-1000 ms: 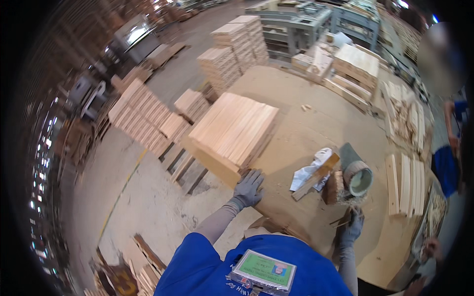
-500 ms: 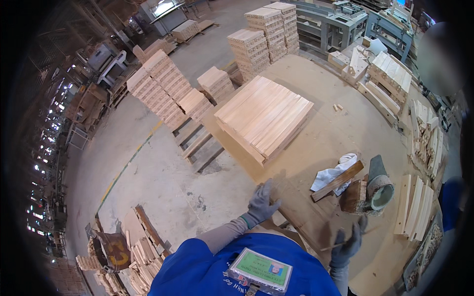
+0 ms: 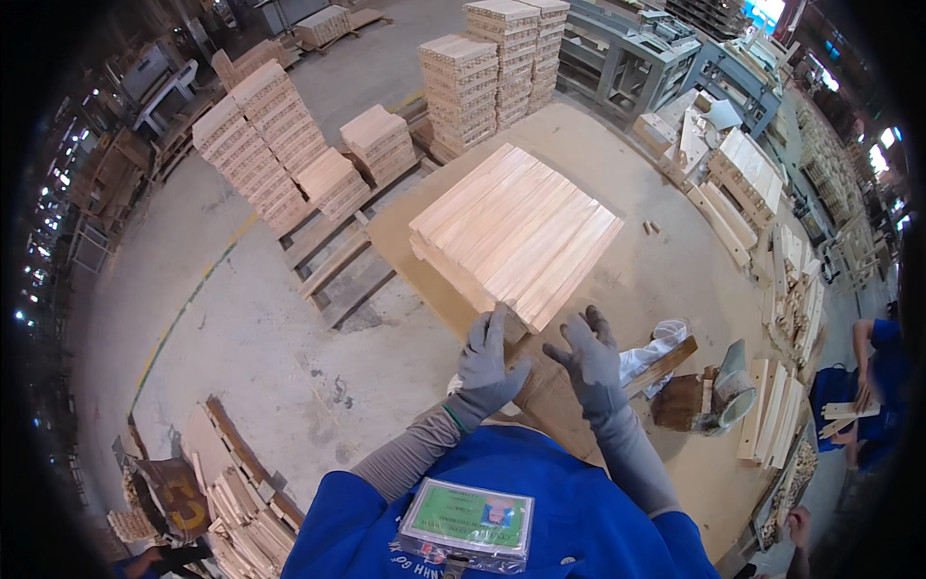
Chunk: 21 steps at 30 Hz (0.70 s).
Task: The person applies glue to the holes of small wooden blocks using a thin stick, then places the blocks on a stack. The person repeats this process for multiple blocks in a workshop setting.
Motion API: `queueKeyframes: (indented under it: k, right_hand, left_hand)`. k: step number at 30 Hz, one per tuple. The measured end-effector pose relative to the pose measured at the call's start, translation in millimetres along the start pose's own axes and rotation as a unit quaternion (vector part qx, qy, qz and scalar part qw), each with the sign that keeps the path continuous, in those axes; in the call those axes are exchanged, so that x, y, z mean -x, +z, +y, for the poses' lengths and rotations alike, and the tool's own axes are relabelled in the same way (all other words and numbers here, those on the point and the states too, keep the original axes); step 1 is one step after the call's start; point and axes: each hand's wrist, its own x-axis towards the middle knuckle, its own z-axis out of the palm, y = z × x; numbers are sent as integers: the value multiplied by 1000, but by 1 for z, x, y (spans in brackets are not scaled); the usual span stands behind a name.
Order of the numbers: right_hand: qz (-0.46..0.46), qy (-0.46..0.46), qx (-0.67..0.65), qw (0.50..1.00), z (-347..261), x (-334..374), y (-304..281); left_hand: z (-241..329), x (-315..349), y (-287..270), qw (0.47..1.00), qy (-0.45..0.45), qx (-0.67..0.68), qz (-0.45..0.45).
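Note:
Both of my hands wear grey gloves and are beside the near corner of a block of pale wooden slats (image 3: 521,227) laid side by side on the table. My left hand (image 3: 489,367) is open, its fingers pointing up at that corner; whether the fingertips touch the wood I cannot tell. To the right of the corner, my right hand (image 3: 590,362) is open with fingers apart and nothing in it. Right of it lie a white cloth (image 3: 637,362), a brown wooden bar (image 3: 666,365) across the cloth, a wood block (image 3: 681,400) and a round pot (image 3: 735,403).
Stacked slats (image 3: 265,125) stand on a pallet (image 3: 338,270) at the left, with taller stacks (image 3: 458,92) behind the table (image 3: 598,135). Loose slats (image 3: 772,410) line the right edge. A co-worker (image 3: 868,376) holding wood pieces is at far right. Scrap wood (image 3: 241,511) lies lower left.
My right hand has moved left and forward, away from the pot, toward the slat block's near corner. My left hand has come up closer to that corner. The view has shifted a little.

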Motion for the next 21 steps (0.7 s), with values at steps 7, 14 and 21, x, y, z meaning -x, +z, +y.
queueKeyframes:
  k: [7,14,21]
  right_hand:
    - [0,39,-6,999,7,-50,22]
    - [-8,-128,323,938,22,-63,-8]
    - [63,-25,95,993,7,-49,12]
  left_hand:
    - [-22,-35,-12,994,70,-81,9]
    - [-24,-46,-21,997,11,55,-55]
    - [-2,-57,-47,955,-76,73,-278]
